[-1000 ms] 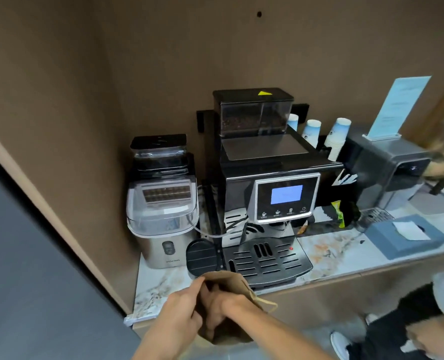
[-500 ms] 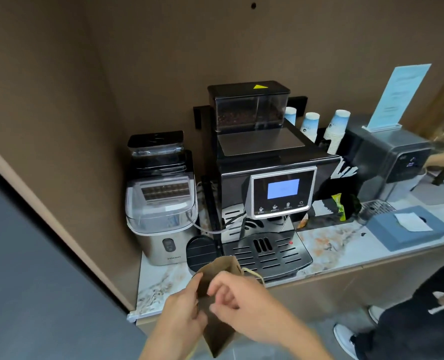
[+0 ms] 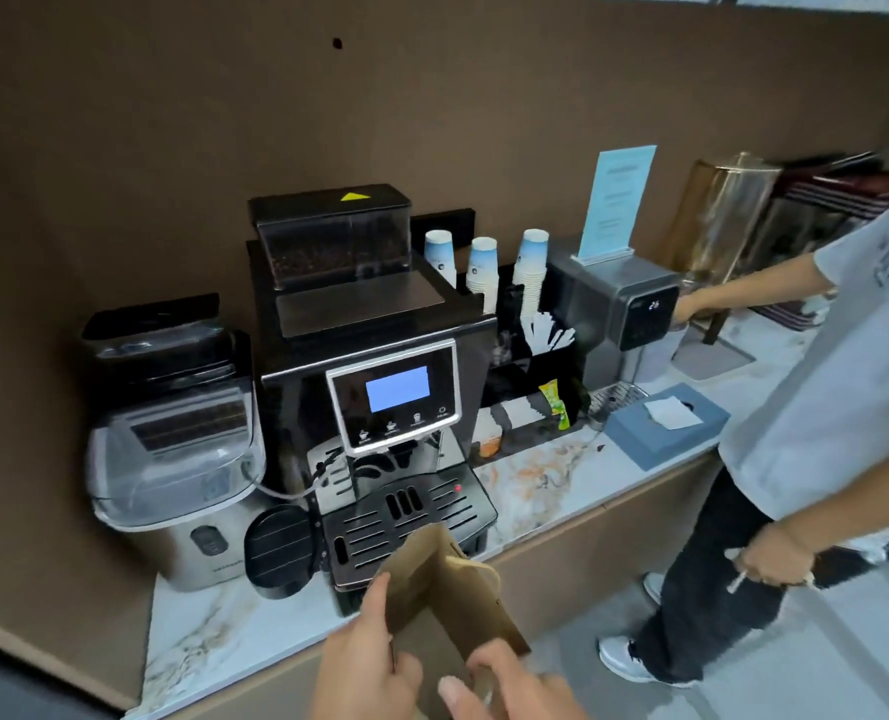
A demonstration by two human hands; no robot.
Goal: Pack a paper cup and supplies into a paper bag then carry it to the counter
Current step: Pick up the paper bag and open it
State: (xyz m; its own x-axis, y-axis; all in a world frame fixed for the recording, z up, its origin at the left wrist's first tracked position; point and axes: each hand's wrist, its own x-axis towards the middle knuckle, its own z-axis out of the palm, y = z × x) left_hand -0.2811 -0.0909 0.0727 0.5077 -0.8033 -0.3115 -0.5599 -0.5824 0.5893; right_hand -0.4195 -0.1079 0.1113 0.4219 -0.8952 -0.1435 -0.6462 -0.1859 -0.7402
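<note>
Nearest, just in front of the coffee machine: a brown paper bag, still flat and folded, gripped in both hands. Left hand pinching the bag's left edge, thumb pressed on the front face, fingers curled behind and out of sight. Right hand low at the bag's bottom corner, fingers bent toward the paper; whether closed on it or only touching, cannot tell, since the frame edge cuts the hand off. Long axis of the bag tilted, running from the hands up and away toward the machine's drip tray, the top end overlapping the tray in view. Mouth not yet opened, by the look of it, so nothing packed so far.

Further back, just right of the coffee machine's top: three stacks of paper cups, upside down, well apart from both hands. Lying up and to the right of the fingers, so nearer the right hand; probably a reach past the machine's right side once the bag is open. Below the cups, an organiser with white stirrers and packets.

Furthest right of the machine: a blue tissue box, a water dispenser, and another person reaching toward it.
</note>
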